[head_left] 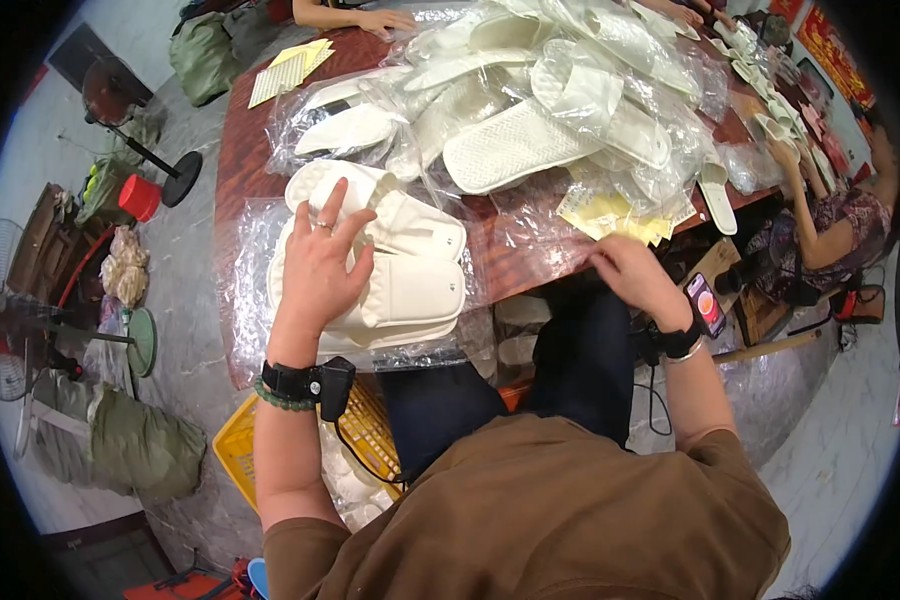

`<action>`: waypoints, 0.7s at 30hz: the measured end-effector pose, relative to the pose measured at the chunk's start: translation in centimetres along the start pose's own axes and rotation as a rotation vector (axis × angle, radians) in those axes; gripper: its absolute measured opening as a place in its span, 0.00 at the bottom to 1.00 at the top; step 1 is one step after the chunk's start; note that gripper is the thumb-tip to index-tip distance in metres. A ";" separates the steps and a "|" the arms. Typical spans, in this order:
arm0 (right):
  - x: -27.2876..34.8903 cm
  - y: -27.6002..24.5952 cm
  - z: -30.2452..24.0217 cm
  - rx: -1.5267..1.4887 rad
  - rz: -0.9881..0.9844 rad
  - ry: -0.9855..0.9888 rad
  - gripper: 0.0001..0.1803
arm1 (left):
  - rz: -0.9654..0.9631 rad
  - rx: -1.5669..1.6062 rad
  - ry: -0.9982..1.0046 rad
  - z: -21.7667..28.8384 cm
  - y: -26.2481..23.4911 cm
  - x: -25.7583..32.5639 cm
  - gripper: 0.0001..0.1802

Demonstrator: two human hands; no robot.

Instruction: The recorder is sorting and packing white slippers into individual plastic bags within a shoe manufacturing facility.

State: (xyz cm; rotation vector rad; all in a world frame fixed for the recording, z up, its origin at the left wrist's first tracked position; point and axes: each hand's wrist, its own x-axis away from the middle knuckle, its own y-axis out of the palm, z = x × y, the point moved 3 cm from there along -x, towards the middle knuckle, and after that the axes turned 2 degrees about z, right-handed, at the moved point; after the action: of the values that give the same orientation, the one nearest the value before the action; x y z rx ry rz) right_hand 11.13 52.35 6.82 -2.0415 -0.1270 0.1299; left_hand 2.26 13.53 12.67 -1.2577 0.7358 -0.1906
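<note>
A pair of white slippers (pixel 410 285) lies side by side on a clear plastic bag (pixel 253 245) at the table's near left. My left hand (pixel 325 265) rests on the slippers with its fingers spread. At the table's near edge, my right hand (pixel 635 272) is closed, its fingertips pinching the edge of a clear plastic film, seemingly a bag (pixel 545 235). Just beyond this hand lie yellow printed sheets (pixel 610 215), partly under plastic. A large heap of white slippers (pixel 515 145), many in clear bags, covers the middle of the table.
The reddish wooden table (pixel 245 130) holds more yellow sheets (pixel 290 72) at far left. Another person's hand (pixel 385 22) rests at the far edge; a seated person (pixel 810 235) works at right. A yellow crate (pixel 235 445) stands below my left arm. A lit phone (pixel 706 305) is beside my right wrist.
</note>
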 end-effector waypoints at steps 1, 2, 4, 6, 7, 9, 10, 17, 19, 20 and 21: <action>-0.3 0.2 -1.8 -0.147 -0.016 -0.068 0.07 | -0.002 0.000 -0.003 -0.2 -0.1 0.0 0.18; -0.6 0.3 -4.1 -0.267 -0.059 -0.190 0.08 | -0.001 0.003 -0.004 -0.3 -0.1 0.1 0.18; -1.3 0.9 -8.6 -0.442 -0.107 -0.317 0.09 | 0.015 0.016 -0.002 -0.2 0.3 0.3 0.19; -3.3 2.4 -11.8 -0.436 -0.066 -0.413 0.12 | 0.033 -0.005 0.003 -0.1 0.6 0.3 0.20; -4.8 3.9 -12.8 -0.370 -0.019 -0.501 0.15 | 0.056 -0.020 0.008 -0.2 0.7 0.4 0.20; -7.6 6.0 -15.6 -0.471 0.098 -0.532 0.16 | 0.054 -0.024 0.002 -0.3 0.5 0.6 0.20; -8.9 6.9 -17.0 -0.475 0.064 -0.500 0.16 | 0.041 -0.020 -0.002 -0.4 0.4 0.9 0.20; -15.4 10.8 -20.4 -0.442 0.151 -0.475 0.15 | 0.042 0.074 -0.034 -0.8 0.3 0.4 0.23; -15.8 10.8 -21.0 -0.398 0.074 -0.421 0.14 | 0.003 0.091 -0.064 -1.2 -0.6 0.8 0.27; -15.7 10.8 -21.4 -0.447 0.060 -0.395 0.14 | 0.038 0.193 -0.103 -1.4 -1.3 1.1 0.28; -15.5 10.8 -21.5 -0.494 0.050 -0.362 0.14 | 0.072 0.299 -0.136 -1.3 -2.1 1.3 0.30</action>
State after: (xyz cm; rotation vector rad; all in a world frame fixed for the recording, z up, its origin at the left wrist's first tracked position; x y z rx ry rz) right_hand -0.61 26.30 7.51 -2.4952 -0.3629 0.5457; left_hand 3.03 11.15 13.93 -0.9488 0.6085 -0.1485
